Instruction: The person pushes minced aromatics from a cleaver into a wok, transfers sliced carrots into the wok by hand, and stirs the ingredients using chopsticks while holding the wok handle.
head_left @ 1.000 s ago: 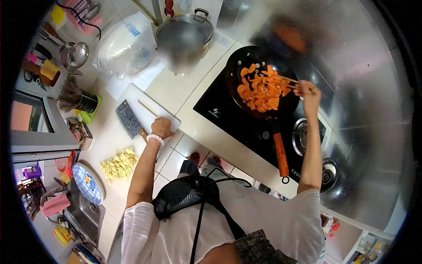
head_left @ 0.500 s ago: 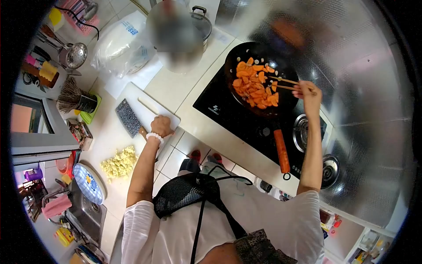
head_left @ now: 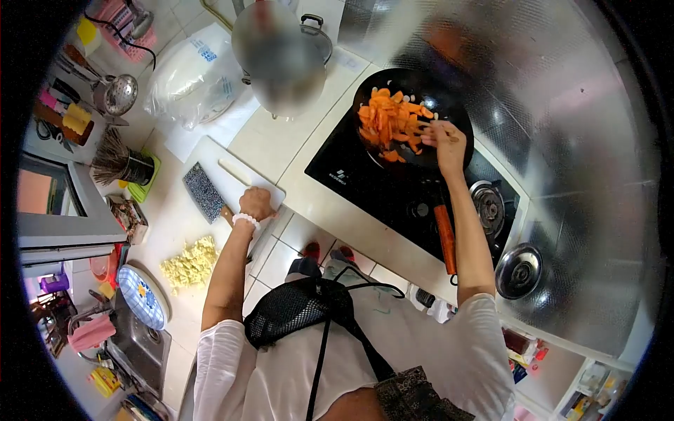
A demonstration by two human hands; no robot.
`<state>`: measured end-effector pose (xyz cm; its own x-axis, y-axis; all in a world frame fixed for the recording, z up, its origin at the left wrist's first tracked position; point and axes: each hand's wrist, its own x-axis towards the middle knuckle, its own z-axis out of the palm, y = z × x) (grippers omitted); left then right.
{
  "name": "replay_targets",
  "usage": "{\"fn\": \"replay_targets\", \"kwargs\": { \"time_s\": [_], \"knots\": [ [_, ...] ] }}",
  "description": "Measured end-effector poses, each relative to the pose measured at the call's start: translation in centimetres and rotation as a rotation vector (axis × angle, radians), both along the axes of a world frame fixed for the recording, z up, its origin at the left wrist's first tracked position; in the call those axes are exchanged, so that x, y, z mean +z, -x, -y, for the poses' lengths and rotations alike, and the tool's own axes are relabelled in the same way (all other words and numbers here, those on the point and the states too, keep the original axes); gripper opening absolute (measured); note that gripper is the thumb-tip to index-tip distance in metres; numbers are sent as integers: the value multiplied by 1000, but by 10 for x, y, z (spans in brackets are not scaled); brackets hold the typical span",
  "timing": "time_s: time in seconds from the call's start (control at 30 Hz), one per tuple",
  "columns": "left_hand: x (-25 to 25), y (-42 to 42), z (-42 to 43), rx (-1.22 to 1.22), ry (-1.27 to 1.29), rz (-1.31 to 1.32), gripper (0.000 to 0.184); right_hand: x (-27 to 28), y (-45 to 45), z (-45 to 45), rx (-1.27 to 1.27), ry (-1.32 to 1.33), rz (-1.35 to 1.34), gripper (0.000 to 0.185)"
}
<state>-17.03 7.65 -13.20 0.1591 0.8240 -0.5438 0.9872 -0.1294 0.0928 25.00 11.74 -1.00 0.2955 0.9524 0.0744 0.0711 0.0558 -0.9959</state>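
Observation:
Over the black wok (head_left: pixel 460 112) on the stove, my right hand (head_left: pixel 446 144) is closed round a pair of chopsticks (head_left: pixel 423 128). Their tips are among orange carrot slices (head_left: pixel 386 119), with small pale pieces around them. The wok's wooden handle (head_left: pixel 445 238) points toward me. My left hand (head_left: pixel 257 205) rests closed at the near corner of the white cutting board (head_left: pixel 210 151); whether anything is under its fingers is hidden. Beside it lies a cleaver (head_left: pixel 203 193) with a speckled blade and wooden handle. A pile of chopped pale yellow food (head_left: pixel 191 263) sits on the board's lower part.
A plastic bag (head_left: pixel 186 77) and a lidded pot (head_left: pixel 316 42), partly blurred, stand at the back. Left are a utensil holder (head_left: pixel 137 167), a blue checked plate (head_left: pixel 142 295) and a sink (head_left: pixel 140 344). Bare burners (head_left: pixel 519 270) lie right of the wok.
My right hand has moved left over the wok with the chopsticks, and the carrot slices have shifted left and up. My left hand stays at the board's corner.

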Motion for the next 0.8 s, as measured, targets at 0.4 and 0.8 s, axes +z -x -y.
{"fn": "replay_targets", "kwargs": {
  "time_s": [0.4, 0.8],
  "knots": [
    [-2, 1, -1, -4, -2, -13, 60, 47, 20, 50, 236, 115, 423, 21],
    [-9, 6, -1, -25, -5, -3, 57, 45, 8, 40, 190, 80, 1004, 18]
  ]
}}
